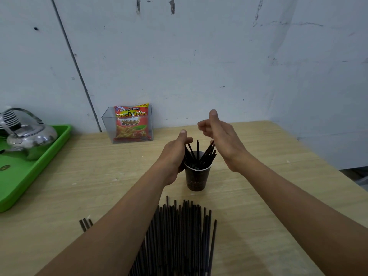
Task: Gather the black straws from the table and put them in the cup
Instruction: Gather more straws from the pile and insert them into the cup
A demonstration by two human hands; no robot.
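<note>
A dark paper cup (196, 179) stands upright in the middle of the wooden table (268, 196), with several black straws (207, 154) sticking out of it and leaning apart. My left hand (173, 156) wraps the cup's left side near the rim and touches the straws leaning that way. My right hand (221, 140) hovers just right of the cup, fingers loosely curled with the thumb up, its palm brushing the straws that lean right. A large pile of black straws (179, 236) lies flat on the table in front of the cup, between my forearms.
A few loose straws (85, 224) lie left of my left forearm. A green tray (25, 176) with a shiny metal kettle (27, 134) sits at the left edge. A clear box holding a French fries snack bag (131, 124) stands against the back wall.
</note>
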